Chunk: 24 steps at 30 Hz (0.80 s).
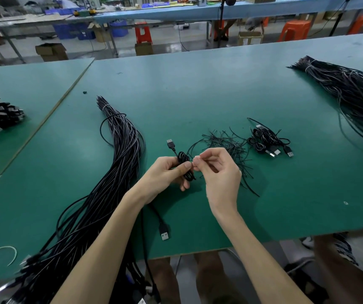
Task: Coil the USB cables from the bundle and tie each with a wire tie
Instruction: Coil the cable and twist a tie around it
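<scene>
Coiled cable [184, 166], black and small, is sitting upright in the left hand [165, 175], a little near of the table's middle. The fingers are curling round its waist and the thumb is pressing on its front, while its USB plug [170, 143] is sticking up toward the far left on a short free tail. The right hand [219, 172] is meeting it from the right, thumb and forefinger pinching together at the coil's waist. They are apparently pinching a wire tie, though the tie itself is too thin to make out between the fingertips. By its look, the cable is light, limp and slightly springy, so its loops are likely to be pushing open unless squeezed at the waist, which is the place to hold. The plug is probably the only stiff part. Loose ties [226, 141] are lying in a scattered heap just beyond the right hand, and finished coils [266, 141] are lying just to the right of that heap. The bundle [121, 154] of uncoiled cables is running from far to near on the left of the hands and passing over the near edge. A second bundle [349, 91] is lying well apart at the far right of the green table [198, 84].
</scene>
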Tool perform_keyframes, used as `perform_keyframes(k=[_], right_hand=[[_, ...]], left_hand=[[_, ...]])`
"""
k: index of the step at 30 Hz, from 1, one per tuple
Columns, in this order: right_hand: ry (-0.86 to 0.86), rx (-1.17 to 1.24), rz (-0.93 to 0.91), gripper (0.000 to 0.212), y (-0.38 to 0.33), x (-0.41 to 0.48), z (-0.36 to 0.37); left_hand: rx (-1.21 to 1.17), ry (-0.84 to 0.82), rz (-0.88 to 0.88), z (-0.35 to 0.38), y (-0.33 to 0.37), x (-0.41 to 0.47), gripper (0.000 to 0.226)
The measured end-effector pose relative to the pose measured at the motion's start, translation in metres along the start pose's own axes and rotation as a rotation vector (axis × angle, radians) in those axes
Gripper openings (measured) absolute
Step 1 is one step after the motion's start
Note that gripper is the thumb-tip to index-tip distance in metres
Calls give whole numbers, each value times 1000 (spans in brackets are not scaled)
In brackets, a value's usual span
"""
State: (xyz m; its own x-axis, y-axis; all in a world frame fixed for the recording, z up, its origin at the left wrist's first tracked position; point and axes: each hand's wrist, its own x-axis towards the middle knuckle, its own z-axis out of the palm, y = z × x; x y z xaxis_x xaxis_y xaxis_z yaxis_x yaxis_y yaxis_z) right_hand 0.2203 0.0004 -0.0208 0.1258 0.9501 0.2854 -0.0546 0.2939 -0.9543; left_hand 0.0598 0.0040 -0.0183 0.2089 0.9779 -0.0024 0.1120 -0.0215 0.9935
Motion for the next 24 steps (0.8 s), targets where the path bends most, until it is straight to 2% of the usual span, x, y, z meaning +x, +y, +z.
perform_keyframes(k=[6,11,16,24], right_hand=[[-7,-119,-69,18,0,-1,2],[-53,-274,-214,18,-1,-4,5],[-127,-408,-370,17,2,-4,5],[-215,-370,-289,23,3,-3,4]], left_hand=[[-78,10,16,-5,-2,2,24],[-110,-43,10,-8,-4,2,36],[-95,-87,26,-8,-3,0,35],[-37,-113,16,-8,-2,-1,32]])
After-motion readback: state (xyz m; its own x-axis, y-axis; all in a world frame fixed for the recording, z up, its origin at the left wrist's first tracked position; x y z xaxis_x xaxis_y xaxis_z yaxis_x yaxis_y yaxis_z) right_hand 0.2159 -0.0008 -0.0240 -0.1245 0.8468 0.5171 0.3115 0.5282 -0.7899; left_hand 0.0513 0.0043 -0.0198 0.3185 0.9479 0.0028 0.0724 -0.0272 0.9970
